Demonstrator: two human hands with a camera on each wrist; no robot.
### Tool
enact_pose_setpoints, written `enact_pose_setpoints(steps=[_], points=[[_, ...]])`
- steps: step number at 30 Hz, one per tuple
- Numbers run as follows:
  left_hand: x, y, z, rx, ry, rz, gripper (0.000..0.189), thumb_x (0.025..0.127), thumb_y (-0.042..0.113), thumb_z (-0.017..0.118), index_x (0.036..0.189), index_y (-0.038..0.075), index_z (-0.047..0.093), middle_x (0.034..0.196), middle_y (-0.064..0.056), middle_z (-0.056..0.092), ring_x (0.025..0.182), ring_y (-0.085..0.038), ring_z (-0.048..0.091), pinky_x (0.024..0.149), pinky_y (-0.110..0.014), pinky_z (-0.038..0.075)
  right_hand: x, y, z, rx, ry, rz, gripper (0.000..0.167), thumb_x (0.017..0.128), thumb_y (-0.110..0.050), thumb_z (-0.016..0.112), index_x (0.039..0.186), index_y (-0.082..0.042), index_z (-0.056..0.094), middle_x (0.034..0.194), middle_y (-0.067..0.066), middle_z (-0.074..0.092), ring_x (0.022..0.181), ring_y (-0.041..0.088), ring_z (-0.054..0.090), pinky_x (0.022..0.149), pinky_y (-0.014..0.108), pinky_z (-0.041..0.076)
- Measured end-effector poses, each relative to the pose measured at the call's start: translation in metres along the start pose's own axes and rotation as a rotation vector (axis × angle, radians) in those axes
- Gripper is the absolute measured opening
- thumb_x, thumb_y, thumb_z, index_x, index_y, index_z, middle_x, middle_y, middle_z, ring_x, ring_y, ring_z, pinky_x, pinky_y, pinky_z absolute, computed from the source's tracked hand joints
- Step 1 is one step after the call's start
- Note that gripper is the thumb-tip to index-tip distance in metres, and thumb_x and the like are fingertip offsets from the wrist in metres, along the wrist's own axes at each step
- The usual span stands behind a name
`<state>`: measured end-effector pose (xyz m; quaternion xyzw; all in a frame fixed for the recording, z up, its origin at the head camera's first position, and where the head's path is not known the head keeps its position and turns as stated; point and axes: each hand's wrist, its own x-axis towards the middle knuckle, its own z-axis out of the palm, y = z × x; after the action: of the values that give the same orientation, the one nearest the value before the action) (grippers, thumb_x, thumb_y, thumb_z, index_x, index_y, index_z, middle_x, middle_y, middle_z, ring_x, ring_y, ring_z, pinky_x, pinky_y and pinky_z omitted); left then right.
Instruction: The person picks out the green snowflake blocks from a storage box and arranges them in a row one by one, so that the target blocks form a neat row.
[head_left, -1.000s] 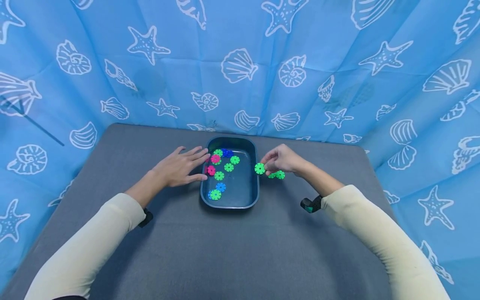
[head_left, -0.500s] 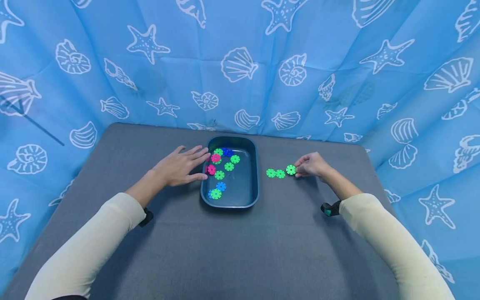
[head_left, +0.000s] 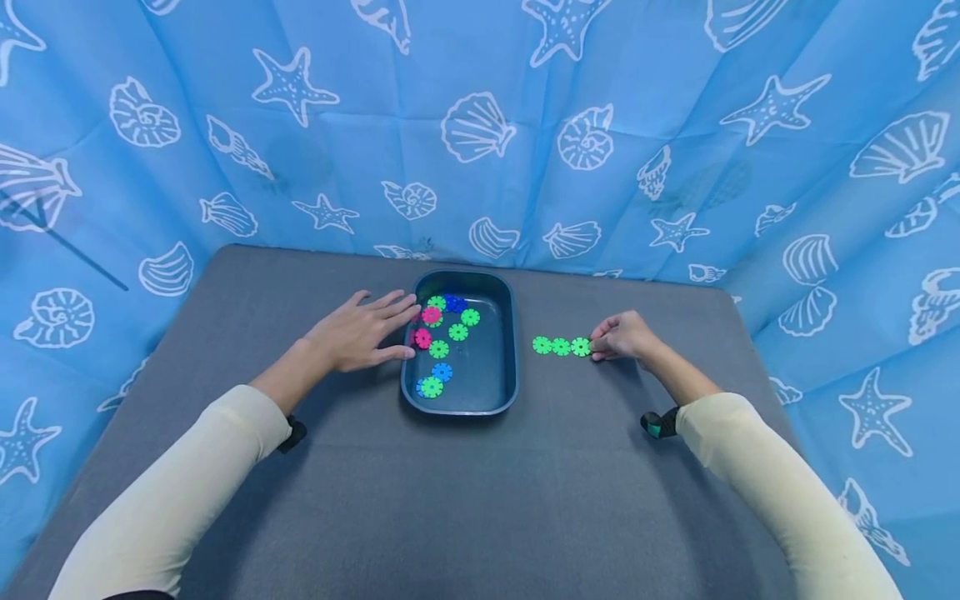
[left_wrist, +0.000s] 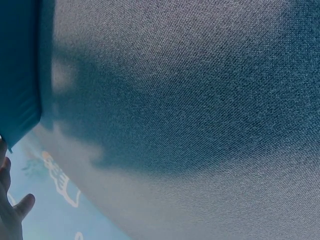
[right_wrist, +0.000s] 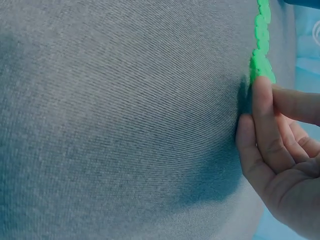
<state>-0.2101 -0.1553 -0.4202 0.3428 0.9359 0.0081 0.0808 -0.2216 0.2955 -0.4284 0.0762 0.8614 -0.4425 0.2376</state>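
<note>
My right hand [head_left: 624,336] pinches a green notched plastic disc [head_left: 581,347] between thumb and fingertips, low over the table. That disc is the right end of a row with two more green discs, a middle disc [head_left: 561,347] and a left disc [head_left: 542,345]. In the right wrist view the pinched disc [right_wrist: 260,67] tilts up slightly from the row. With fingers spread, my left hand [head_left: 360,335] rests at the left rim of a dark blue tray [head_left: 480,412]. Inside lie several green discs [head_left: 470,317], pink discs [head_left: 423,338] and blue discs [head_left: 442,372], mostly along the left side.
The grey cloth-covered table [head_left: 480,500] carries the tray near its back edge. Behind it hangs a blue curtain [head_left: 420,150] printed with white shells and starfish. Each wrist wears a dark strap, such as the right strap [head_left: 660,423].
The right hand has carried a green disc from beside the tray's right rim to the right end of the row and lowered it there. The left hand has stayed in place.
</note>
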Motion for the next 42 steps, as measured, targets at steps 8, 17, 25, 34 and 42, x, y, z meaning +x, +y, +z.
enact_pose_setpoints(steps=[8, 17, 25, 34, 42], points=[[-0.001, 0.000, 0.000, 0.006, -0.004, -0.001, 0.083, 0.096, 0.067, 0.045, 0.159, 0.016, 0.025, 0.164, -0.008, 0.022, 0.151, -0.031, 0.018, 0.115, -0.065, 0.017, 0.001, 0.001, 0.000, -0.014, 0.008, 0.016, 0.019, 0.092, 0.002, 0.067, 0.104, 0.015, 0.063, 0.081, 0.012, 0.073, 0.070, 0.015, 0.072, 0.073, 0.034, 0.060], [-0.002, 0.000, 0.000, 0.004, 0.003, 0.006, 0.083, 0.096, 0.066, 0.046, 0.159, 0.015, 0.026, 0.164, -0.008, 0.022, 0.151, -0.031, 0.018, 0.115, -0.065, 0.016, -0.002, -0.001, 0.000, -0.078, 0.030, 0.034, 0.018, 0.093, -0.002, 0.068, 0.103, 0.013, 0.064, 0.083, 0.012, 0.073, 0.070, 0.015, 0.073, 0.074, 0.033, 0.059], [-0.002, 0.000, 0.000, -0.003, 0.007, 0.017, 0.083, 0.096, 0.065, 0.046, 0.159, 0.014, 0.026, 0.164, -0.008, 0.022, 0.151, -0.030, 0.017, 0.115, -0.065, 0.016, -0.006, -0.025, -0.004, -0.093, 0.026, -0.012, 0.020, 0.094, -0.003, 0.067, 0.105, 0.013, 0.064, 0.083, 0.015, 0.073, 0.077, 0.023, 0.074, 0.082, 0.042, 0.058], [-0.001, -0.001, -0.001, 0.002, -0.002, 0.009, 0.083, 0.097, 0.066, 0.045, 0.159, 0.014, 0.026, 0.164, -0.008, 0.022, 0.151, -0.031, 0.018, 0.115, -0.064, 0.016, -0.014, -0.085, 0.003, -0.089, -0.083, -0.087, 0.028, 0.101, -0.011, 0.059, 0.120, 0.010, 0.064, 0.106, 0.022, 0.072, 0.084, 0.022, 0.074, 0.083, 0.039, 0.058], [-0.001, 0.001, -0.002, 0.003, -0.008, 0.001, 0.083, 0.097, 0.065, 0.045, 0.159, 0.014, 0.025, 0.164, -0.008, 0.021, 0.151, -0.031, 0.018, 0.115, -0.065, 0.016, -0.017, -0.129, 0.043, -0.161, -0.197, -0.133, 0.034, 0.104, -0.022, 0.054, 0.124, 0.002, 0.067, 0.111, 0.020, 0.072, 0.090, 0.025, 0.074, 0.082, 0.043, 0.058]])
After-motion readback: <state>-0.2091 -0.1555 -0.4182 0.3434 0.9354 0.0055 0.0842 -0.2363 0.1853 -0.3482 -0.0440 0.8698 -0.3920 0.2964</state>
